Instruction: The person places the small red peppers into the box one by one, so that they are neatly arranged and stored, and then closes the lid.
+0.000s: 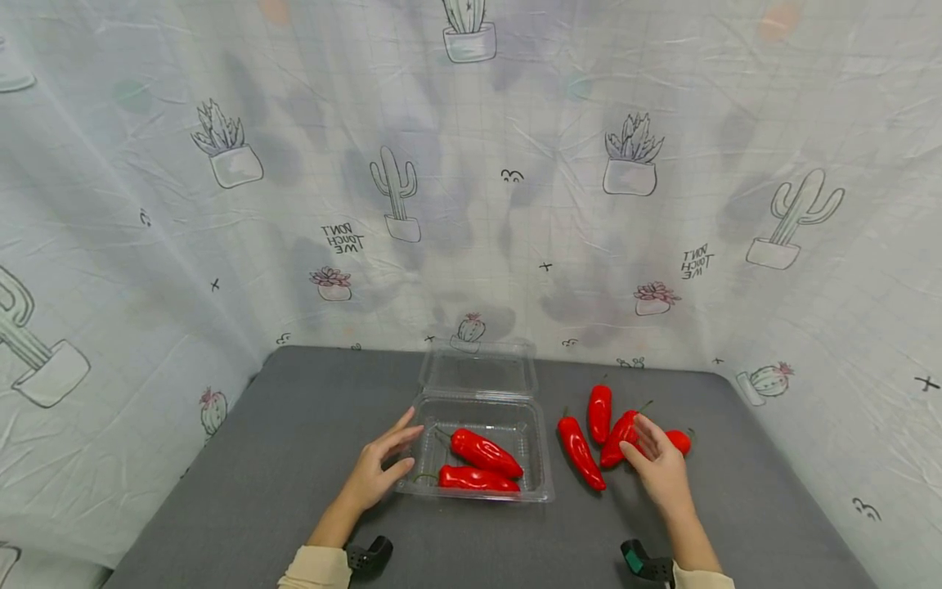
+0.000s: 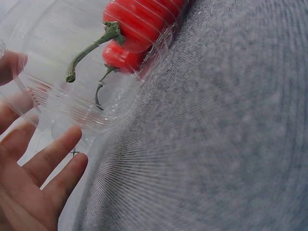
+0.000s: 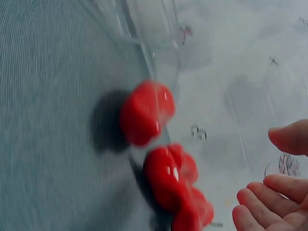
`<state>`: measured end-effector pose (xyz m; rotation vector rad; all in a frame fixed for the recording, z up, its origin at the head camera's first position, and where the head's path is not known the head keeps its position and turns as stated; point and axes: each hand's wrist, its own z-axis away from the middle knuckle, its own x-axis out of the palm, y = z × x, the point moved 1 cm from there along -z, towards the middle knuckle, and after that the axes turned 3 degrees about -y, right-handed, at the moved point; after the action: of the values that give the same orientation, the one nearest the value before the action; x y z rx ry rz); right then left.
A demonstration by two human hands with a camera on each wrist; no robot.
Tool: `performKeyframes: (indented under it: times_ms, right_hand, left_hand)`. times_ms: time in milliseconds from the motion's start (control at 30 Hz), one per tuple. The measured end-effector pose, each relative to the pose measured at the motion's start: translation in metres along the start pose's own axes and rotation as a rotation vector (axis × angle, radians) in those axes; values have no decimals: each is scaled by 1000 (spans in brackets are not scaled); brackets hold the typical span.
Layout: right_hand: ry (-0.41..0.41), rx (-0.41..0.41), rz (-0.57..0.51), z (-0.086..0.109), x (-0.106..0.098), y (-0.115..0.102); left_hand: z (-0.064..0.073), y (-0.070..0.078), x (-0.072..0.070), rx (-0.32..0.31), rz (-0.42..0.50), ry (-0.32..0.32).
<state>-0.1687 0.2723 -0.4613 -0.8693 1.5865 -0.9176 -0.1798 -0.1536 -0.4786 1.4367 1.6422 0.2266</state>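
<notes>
A clear plastic clamshell box (image 1: 545, 458) stands on the table with its lid (image 1: 478, 370) tipped back. Two red peppers lie in it, an upper one (image 1: 487, 453) and a lower one (image 1: 478, 479), green stems to the left. My left hand (image 1: 371, 470) is at the box's left side, fingers spread and fairly straight. Several more red peppers lie right of the box, among them a long one (image 1: 580, 451) and one (image 1: 620, 440) beside my right hand (image 1: 660, 473). That hand hovers over them, thumb and fingers apart, with nothing between them; it partly hides the rightmost pepper (image 1: 679, 442).
The grey tabletop (image 1: 294, 425) reaches back to a pale curtain (image 1: 500, 213) printed with cacti, which also hangs along both sides. A dark band with a camera (image 1: 371, 556) is on the left wrist, and a similar band (image 1: 646, 562) on the right.
</notes>
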Motion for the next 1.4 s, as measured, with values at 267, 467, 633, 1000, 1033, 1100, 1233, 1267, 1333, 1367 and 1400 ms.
performKeyframes:
  times_ms: [267, 467, 633, 1000, 1033, 1100, 1233, 1267, 1333, 1367, 1400]
  right_hand:
    - [96, 49, 14, 4, -20, 18]
    - [131, 151, 60, 6, -28, 23]
    - [164, 218, 113, 5, -33, 26]
    - [157, 257, 256, 1, -33, 43]
    - [157, 256, 269, 0, -33, 43]
    - [159, 251, 299, -2, -33, 44]
    - [163, 232, 367, -5, -32, 45]
    - [165, 227, 383, -6, -31, 45]
    - [169, 219, 408, -7, -31, 45]
    - [172, 215, 417, -8, -30, 45]
    - [177, 213, 426, -9, -30, 46]
  left_hand:
    - [0, -1, 0, -7, -3, -7]
    - [0, 0, 1, -10, 1, -10]
    - [0, -1, 1, -15, -4, -11]
    - [1, -3, 0, -13, -4, -12]
    - [1, -3, 0, -15, -2, -14]
    - [1, -3, 0, -18, 0, -16]
    - [1, -3, 0, -23, -6, -17]
    - [1, -3, 0, -22, -8, -17]
    - [1, -2, 0, -17, -10, -16]
    - [1, -2, 0, -15, -9, -15]
    - [1, -2, 0, -13, -8, -14]
